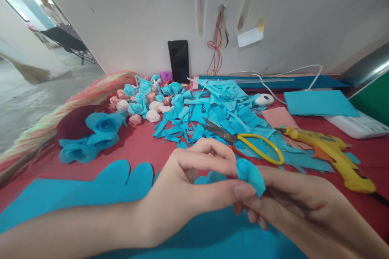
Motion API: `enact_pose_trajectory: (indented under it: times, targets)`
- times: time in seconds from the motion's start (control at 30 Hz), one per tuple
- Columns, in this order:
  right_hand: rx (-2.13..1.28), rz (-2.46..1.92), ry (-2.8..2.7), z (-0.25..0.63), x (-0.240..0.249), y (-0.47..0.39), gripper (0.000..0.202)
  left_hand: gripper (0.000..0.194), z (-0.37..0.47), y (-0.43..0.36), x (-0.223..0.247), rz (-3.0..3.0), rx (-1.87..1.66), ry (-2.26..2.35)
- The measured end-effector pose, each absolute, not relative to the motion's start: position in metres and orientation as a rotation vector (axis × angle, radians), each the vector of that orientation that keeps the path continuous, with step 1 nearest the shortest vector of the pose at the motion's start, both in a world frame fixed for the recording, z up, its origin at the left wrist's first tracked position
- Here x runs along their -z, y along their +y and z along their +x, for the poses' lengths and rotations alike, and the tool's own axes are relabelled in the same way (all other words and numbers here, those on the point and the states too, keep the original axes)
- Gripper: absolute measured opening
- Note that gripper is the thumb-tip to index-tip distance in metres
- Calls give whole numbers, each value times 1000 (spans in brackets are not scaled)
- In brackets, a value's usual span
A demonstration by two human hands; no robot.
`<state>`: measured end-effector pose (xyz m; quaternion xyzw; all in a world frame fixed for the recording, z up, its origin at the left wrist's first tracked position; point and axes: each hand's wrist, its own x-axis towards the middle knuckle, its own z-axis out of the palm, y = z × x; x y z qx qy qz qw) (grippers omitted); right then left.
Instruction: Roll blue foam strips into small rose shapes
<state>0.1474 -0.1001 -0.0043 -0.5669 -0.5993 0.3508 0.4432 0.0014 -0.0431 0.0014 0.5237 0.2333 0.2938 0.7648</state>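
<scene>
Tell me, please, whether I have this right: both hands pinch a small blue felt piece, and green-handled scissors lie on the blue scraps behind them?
Not quite: the scissors have yellow handles, not green, as the head view shows. The rest holds: the left hand and right hand pinch the small blue felt piece between their fingers, and the scissors lie on the blue scraps behind.

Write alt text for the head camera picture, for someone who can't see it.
Two bare hands, left hand and right hand, pinch a small blue paper roll together above a red table. Behind lie blue paper scraps, yellow-handled scissors, a yellow glue gun and small paper roses.
</scene>
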Motion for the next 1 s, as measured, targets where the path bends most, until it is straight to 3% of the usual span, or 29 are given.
enact_pose_trajectory:
  times: [0.27,0.57,1.0]
  targets:
    - [-977,-1509,-1347,139,-4,-98,31,9,-2,-45,-1,1147,-654,470]
    - [-1432,-1275,-1232,148,-5,-103,14,10,1,-43,-4,1004,-575,429]
    - [-1212,-1289,-1399,147,-1,-102,16,7,2,-45,-2,933,-573,473]
